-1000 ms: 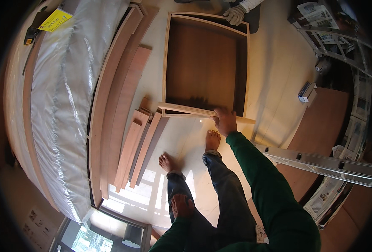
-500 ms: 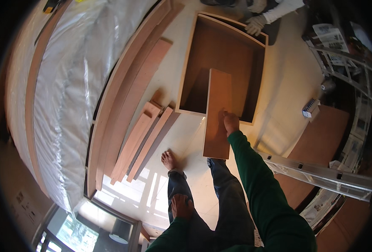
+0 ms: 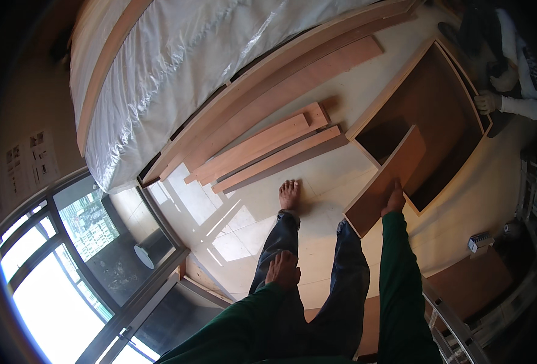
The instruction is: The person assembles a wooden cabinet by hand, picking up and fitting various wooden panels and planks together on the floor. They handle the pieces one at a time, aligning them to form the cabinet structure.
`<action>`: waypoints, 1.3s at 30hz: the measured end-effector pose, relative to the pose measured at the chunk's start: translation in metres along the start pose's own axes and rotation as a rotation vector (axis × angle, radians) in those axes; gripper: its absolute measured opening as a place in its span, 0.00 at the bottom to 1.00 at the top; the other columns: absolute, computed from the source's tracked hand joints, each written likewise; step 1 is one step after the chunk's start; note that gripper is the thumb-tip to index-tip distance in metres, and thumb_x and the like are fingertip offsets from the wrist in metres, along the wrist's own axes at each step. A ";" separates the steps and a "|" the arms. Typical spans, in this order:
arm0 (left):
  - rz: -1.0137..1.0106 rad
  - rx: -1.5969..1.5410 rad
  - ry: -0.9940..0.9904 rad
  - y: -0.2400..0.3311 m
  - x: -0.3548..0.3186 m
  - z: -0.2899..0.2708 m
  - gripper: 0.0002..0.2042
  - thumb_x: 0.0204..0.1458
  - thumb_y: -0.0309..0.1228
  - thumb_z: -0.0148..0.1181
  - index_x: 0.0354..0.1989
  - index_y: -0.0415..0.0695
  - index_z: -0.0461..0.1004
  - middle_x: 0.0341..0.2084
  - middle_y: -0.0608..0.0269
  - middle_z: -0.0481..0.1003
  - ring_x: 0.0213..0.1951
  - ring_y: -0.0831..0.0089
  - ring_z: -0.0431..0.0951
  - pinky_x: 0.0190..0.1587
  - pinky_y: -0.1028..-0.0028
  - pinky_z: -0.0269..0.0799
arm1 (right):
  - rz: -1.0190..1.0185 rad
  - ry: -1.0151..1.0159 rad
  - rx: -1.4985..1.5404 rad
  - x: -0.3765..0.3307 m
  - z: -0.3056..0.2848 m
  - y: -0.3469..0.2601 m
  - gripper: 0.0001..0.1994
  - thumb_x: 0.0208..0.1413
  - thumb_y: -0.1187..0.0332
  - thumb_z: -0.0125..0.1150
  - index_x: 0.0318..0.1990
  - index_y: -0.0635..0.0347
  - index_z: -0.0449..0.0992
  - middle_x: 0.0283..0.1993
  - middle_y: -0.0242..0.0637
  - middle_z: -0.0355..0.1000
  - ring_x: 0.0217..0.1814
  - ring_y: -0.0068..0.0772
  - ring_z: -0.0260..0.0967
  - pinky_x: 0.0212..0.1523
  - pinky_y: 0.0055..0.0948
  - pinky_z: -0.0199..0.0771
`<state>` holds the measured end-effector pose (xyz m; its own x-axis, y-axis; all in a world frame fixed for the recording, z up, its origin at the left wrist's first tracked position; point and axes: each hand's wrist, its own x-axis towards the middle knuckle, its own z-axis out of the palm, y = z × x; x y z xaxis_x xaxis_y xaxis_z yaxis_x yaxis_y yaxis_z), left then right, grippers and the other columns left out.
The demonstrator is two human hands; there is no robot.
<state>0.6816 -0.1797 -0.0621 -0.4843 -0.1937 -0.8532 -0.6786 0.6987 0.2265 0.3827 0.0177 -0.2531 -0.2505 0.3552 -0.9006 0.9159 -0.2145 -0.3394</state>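
Two hands show below the middle. At far left a window [image 3: 68,267] takes up the lower corner, and papers [image 3: 29,161] hang on the wall above it. Next comes a mattress in clear plastic wrap [image 3: 183,67], lying along the floor with long wooden boards [image 3: 280,91] stacked beside it. Three shorter planks [image 3: 268,148] lie side by side on the pale floor [image 3: 341,182], between the mattress and a bare foot [image 3: 290,194]. The left hand [image 3: 282,270] rests open on the person's left thigh, fingers spread, holding nothing. The right hand [image 3: 395,199] grips the upper edge of a brown wooden panel [image 3: 387,182], which stands tilted with its lower end on the floor and its far end leaning into an open wooden box frame [image 3: 438,109]. At the frame's far corner a second person's gloved hand [image 3: 486,102] touches its rim. Farther right, a small white box [image 3: 479,242] sits on the floor, just beside a brown board [image 3: 475,285], and a metal ladder [image 3: 456,327] crosses the lower right corner.
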 end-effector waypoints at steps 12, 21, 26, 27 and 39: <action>0.000 -0.065 0.066 -0.014 -0.001 0.006 0.15 0.50 0.35 0.61 0.45 0.45 0.73 0.50 0.56 0.66 0.56 0.56 0.66 0.55 0.56 0.65 | 0.025 -0.072 0.069 0.000 0.007 0.011 0.34 0.62 0.47 0.54 0.69 0.59 0.61 0.72 0.43 0.58 0.71 0.44 0.56 0.71 0.45 0.53; 0.021 -0.121 0.072 -0.012 0.002 0.012 0.14 0.46 0.30 0.61 0.43 0.46 0.75 0.50 0.56 0.67 0.56 0.54 0.66 0.56 0.53 0.64 | 0.006 0.039 0.053 0.023 0.008 0.032 0.34 0.58 0.51 0.62 0.64 0.70 0.66 0.69 0.46 0.63 0.70 0.41 0.58 0.70 0.40 0.55; 0.065 -0.109 0.136 -0.016 0.000 0.015 0.14 0.44 0.31 0.64 0.41 0.45 0.74 0.47 0.55 0.67 0.54 0.52 0.67 0.54 0.53 0.66 | 0.016 0.068 -0.012 0.007 0.011 0.034 0.37 0.57 0.49 0.63 0.64 0.72 0.66 0.69 0.48 0.63 0.70 0.43 0.59 0.69 0.38 0.56; 0.086 -0.101 0.163 -0.016 0.000 0.015 0.14 0.44 0.31 0.64 0.40 0.45 0.74 0.46 0.54 0.68 0.53 0.52 0.68 0.54 0.53 0.67 | 0.014 0.057 -0.022 0.009 0.008 0.037 0.36 0.57 0.49 0.62 0.64 0.70 0.65 0.69 0.47 0.63 0.69 0.42 0.60 0.69 0.39 0.57; 0.058 -0.094 0.094 -0.013 -0.002 0.017 0.15 0.45 0.31 0.63 0.42 0.44 0.74 0.49 0.56 0.67 0.56 0.55 0.67 0.54 0.53 0.65 | 0.023 0.062 -0.054 0.013 -0.021 0.067 0.30 0.59 0.51 0.62 0.62 0.63 0.69 0.64 0.41 0.68 0.63 0.39 0.66 0.64 0.39 0.65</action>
<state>0.7011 -0.1766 -0.0716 -0.5709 -0.2213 -0.7906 -0.6944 0.6439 0.3212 0.4471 0.0269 -0.2819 -0.2113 0.4067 -0.8888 0.9371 -0.1742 -0.3025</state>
